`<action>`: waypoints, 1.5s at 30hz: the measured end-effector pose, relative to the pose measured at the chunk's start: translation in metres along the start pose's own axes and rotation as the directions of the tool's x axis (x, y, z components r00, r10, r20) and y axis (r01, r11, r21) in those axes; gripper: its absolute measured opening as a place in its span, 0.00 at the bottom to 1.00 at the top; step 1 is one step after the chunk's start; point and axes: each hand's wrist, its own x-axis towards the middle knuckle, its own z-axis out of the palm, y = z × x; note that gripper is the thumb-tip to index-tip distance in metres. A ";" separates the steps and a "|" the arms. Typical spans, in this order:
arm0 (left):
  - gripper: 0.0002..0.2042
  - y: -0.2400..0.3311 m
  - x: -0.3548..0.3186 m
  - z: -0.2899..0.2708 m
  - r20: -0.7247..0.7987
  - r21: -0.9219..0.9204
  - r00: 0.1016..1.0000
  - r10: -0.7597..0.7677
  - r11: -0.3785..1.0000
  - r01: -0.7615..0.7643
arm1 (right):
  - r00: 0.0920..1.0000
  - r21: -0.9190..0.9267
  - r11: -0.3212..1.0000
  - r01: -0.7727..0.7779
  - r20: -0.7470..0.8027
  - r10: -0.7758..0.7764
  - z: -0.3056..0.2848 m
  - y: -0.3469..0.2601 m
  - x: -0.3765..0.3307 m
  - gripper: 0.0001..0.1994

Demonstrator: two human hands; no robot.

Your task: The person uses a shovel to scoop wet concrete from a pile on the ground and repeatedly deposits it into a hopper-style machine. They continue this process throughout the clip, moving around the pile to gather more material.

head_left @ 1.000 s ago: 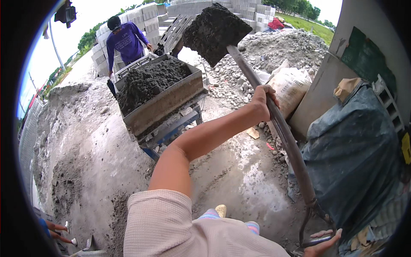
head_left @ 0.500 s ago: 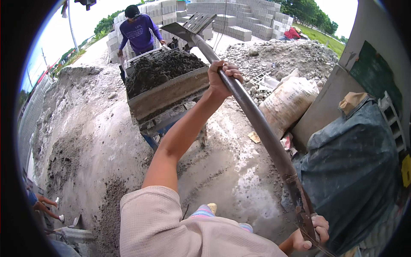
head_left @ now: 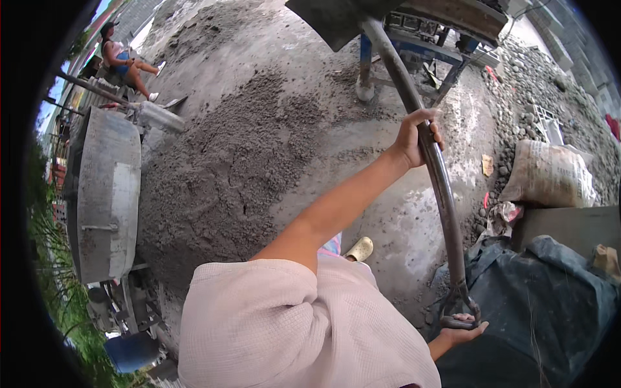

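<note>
A long-handled shovel (head_left: pixel 441 187) slants across the right half of the view. My left hand (head_left: pixel 419 137) is closed around the middle of its dark metal shaft. At the shaft's near end, my right hand (head_left: pixel 463 328) has its fingers hooked through the loop handle, its thumb stretched out. The dark blade (head_left: pixel 343 21) is at the far end, partly cut off by the top edge, and hides part of the blue-legged metal stand (head_left: pixel 414 48). To the left of the shovel, a heap of dark, damp sand-like mix (head_left: pixel 226 168) is spread over the ground.
A grey metal drum-like machine (head_left: pixel 107 194) stands at the left, near a blue barrel (head_left: pixel 132 352). A person (head_left: pixel 123 61) sits at the far left. On the right are gravel (head_left: pixel 527 81), a filled sack (head_left: pixel 550 174) and a dark tarp (head_left: pixel 524 304) over something.
My view has turned left and downward, bringing in the heap and drum machine. The person in purple is out of view. The shovel has swung away from the loaded hopper; both hands still hold it.
</note>
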 end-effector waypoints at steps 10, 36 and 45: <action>0.10 -0.068 -0.169 -0.260 -0.780 -0.429 0.525 -0.340 0.902 -0.053 | 0.938 -0.860 0.459 -0.224 -0.063 0.341 -0.053 -0.028 -0.018 0.28; 0.08 0.167 -0.319 -0.507 -0.955 -0.296 0.194 -0.225 0.760 -0.578 | 0.759 -0.796 0.464 0.390 0.562 0.327 0.274 0.261 -0.160 0.14; 0.10 0.103 -0.246 -0.420 -0.886 0.423 -0.238 0.399 0.904 -0.058 | 0.835 -0.804 0.590 -0.070 0.276 0.476 0.182 0.144 -0.026 0.13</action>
